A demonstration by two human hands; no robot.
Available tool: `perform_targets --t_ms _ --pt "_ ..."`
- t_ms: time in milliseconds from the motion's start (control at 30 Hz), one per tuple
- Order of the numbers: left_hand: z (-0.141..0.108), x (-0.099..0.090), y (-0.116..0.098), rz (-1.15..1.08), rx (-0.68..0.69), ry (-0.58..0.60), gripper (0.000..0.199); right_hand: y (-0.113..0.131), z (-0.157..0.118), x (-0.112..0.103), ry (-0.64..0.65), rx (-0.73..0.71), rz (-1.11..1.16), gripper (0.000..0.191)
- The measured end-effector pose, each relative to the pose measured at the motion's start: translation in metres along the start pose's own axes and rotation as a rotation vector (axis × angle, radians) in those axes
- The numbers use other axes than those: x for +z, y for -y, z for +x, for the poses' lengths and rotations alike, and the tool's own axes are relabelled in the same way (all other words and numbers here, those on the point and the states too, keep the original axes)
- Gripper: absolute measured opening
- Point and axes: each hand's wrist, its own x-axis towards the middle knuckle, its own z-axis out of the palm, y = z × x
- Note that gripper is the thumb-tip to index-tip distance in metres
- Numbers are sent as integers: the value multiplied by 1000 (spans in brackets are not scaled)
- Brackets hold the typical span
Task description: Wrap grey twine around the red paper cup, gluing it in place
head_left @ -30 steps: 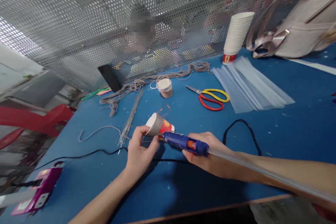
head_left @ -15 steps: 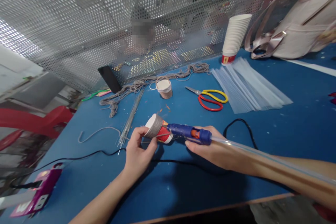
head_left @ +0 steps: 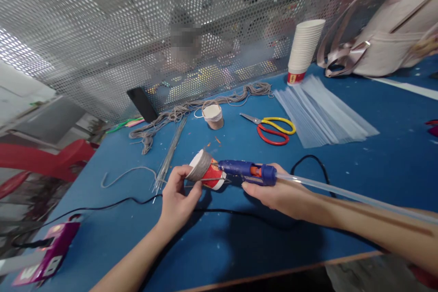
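Note:
Tilted on its side, a red and white paper cup (head_left: 212, 177) is pinched at the rim end by my left hand (head_left: 179, 196). Grey cord (head_left: 201, 164) wraps the part of the cup near its rim, and a loose length runs across the red side. My right hand (head_left: 273, 191) is closed around a blue hot glue gun (head_left: 239, 169) with a long clear glue stick (head_left: 328, 187) out of its back. The gun's nozzle is at the cup's side, by the edge of the wrapped cord; whether it touches I cannot tell.
Beyond the hands are scissors (head_left: 270, 128), a small cord-wrapped cup (head_left: 214, 116), thin wires (head_left: 173, 153), a grey cord bundle (head_left: 191, 106) and a phone (head_left: 143, 104). Clear strips (head_left: 325, 114), stacked cups (head_left: 305, 48) and a bag (head_left: 386, 41) stand right. A black cable (head_left: 236, 211) crosses the blue table.
The cup has turned slightly in my left hand, showing more of its red side and white base. The glue stick's rear end has swung up a little.

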Motion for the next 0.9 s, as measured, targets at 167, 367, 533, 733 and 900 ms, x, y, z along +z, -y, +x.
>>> perform_targets --t_ms 167,367,533,733,900 --pt "0 -1 1 -1 26 13 11 15 -2 -4 54 -61 18 18" --pt "1 -2 -2 -18 17 20 11 14 -3 -5 68 -40 17 16" --pt "1 -2 -3 -11 3 20 11 -1 -2 3 -22 -206 -30 17" --pt "0 -1 3 -6 54 9 11 1 -2 0 35 -322 -95 17" --pt "-2 2 6 26 141 3 9 4 -1 1 103 -379 -170 17"
